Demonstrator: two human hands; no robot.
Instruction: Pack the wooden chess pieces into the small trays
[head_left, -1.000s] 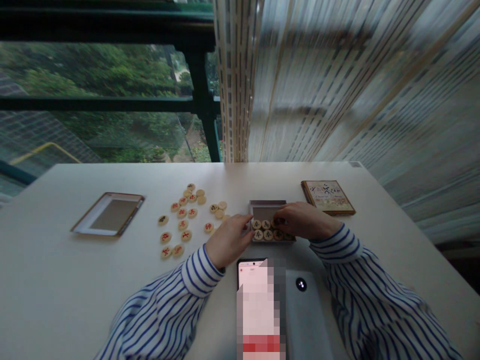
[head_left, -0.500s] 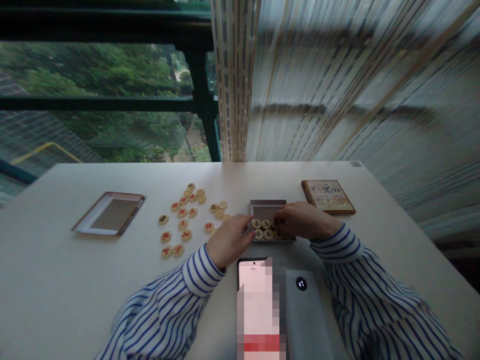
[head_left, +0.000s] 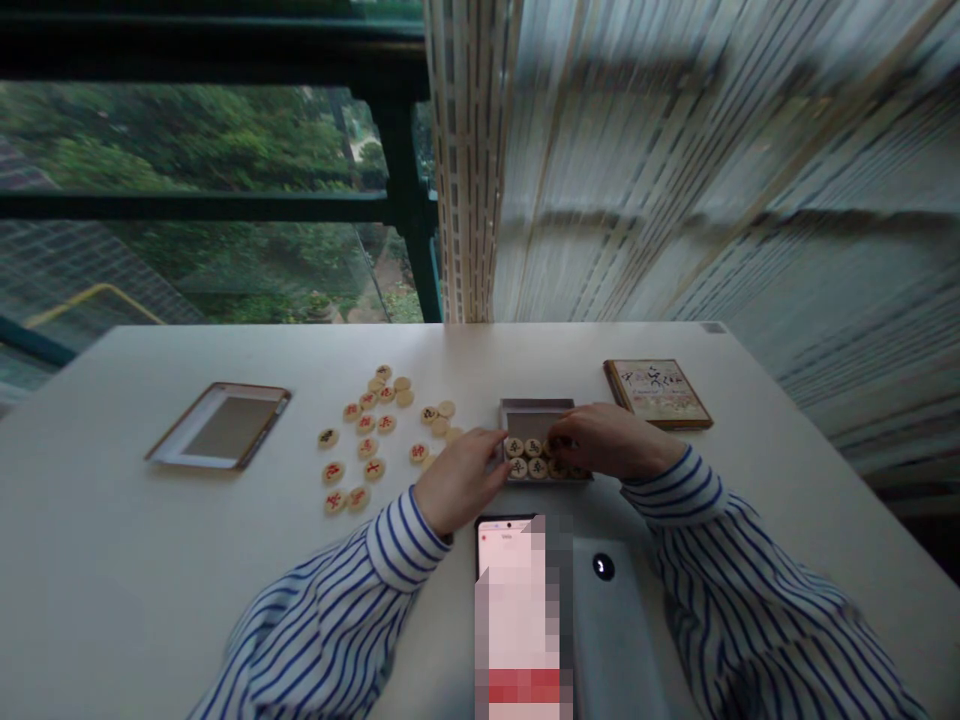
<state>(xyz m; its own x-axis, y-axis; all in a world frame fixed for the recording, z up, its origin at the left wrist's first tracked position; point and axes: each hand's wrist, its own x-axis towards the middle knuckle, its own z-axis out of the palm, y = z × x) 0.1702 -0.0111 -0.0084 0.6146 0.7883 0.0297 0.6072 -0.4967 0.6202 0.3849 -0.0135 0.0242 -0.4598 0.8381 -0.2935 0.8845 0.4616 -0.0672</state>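
Note:
A small open box (head_left: 536, 404) holds rows of round wooden xiangqi pieces (head_left: 532, 447) with black characters. My left hand (head_left: 459, 480) grips the box's left wall, thumb and forefinger apart along it. Over the right half of the box, my right hand (head_left: 604, 438) has its fingertips curled down onto a xiangqi piece in the upper row; the hand covers much of that piece and its neighbours. Loose xiangqi pieces (head_left: 365, 448), many with red characters and some plain side up, lie scattered left of the box. My left hand hides a few of them.
A box lid or tray (head_left: 225, 425) lies at the left of the white table (head_left: 150, 550). A decorated closed box (head_left: 661, 393) sits at the right. Close to me are a phone (head_left: 514, 600) and a pale device with a round black display (head_left: 604, 567).
Both hands stay at the box, with hardly any movement. The round display on the pale device shows a different sign.

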